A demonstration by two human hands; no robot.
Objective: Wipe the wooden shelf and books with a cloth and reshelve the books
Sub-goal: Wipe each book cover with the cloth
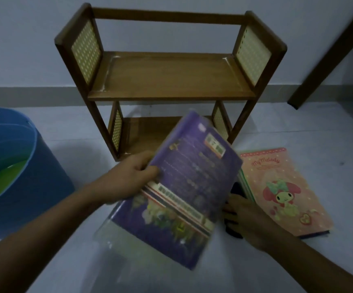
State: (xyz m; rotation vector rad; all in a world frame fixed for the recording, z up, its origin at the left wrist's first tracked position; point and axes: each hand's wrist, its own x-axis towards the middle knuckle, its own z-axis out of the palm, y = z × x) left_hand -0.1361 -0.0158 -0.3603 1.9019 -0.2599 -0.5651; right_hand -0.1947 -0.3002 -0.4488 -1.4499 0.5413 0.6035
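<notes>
A small two-tier wooden shelf with woven side panels stands on the floor against the wall, both tiers bare. My left hand grips the left edge of a purple book, held tilted above the floor in front of the shelf. To the right, a pile of books topped by a pink cartoon-cover book lies on the floor. My right hand rests at the pile's left edge, partly hidden behind the purple book; its grip is unclear. No cloth is visible.
A blue bucket holding something green stands on the floor at the left. A dark wooden post leans at the upper right. The pale floor stretches toward me.
</notes>
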